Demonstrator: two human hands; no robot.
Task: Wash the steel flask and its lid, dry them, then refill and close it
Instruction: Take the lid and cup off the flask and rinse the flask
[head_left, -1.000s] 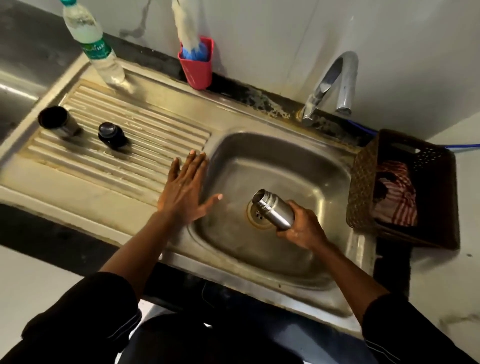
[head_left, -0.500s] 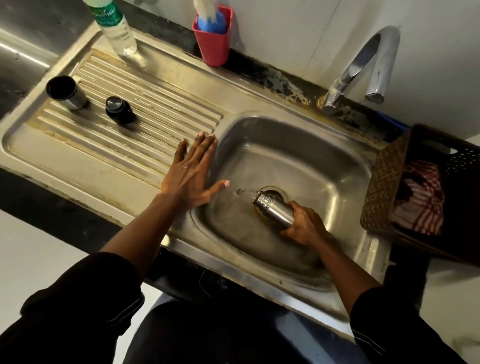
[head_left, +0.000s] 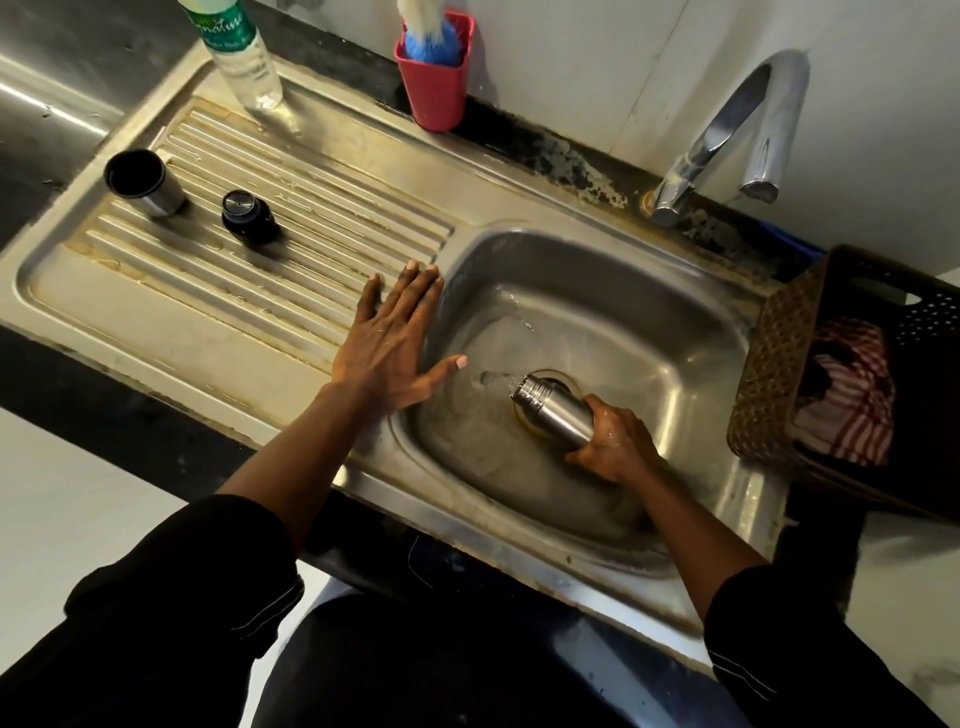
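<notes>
- Here, a steel sink (head_left: 597, 566) is seen from above, set into a dark counter (head_left: 93, 410) beneath a white wall (head_left: 597, 67).
- The flask (head_left: 556, 408) is held tipped on its side over the drain at about 4 o'clock in the view, mouth toward 10 o'clock, with water spilling from it.
- The right hand (head_left: 613, 441) is wrapped around the flask's base, fingers curled tight.
- The left hand (head_left: 392, 343) is laid flat on the basin's rim, fingers spread wide and holding nothing.
- On the ribbed drainboard (head_left: 311, 249), at 10 o'clock, a steel cup (head_left: 145, 182) and a black lid (head_left: 247, 215) are stood near each other, not touching.
- A plastic bottle (head_left: 239, 52) is placed at 11 o'clock on the drainboard's far edge.
- A red holder (head_left: 434, 78) with a blue brush (head_left: 431, 44) is set at 12 o'clock against the wall.
- A chrome tap (head_left: 727, 140) is mounted at 1 o'clock.
- A dark basket (head_left: 769, 353) with a striped cloth (head_left: 852, 395) is kept at 3 o'clock, just beside the basin.
</notes>
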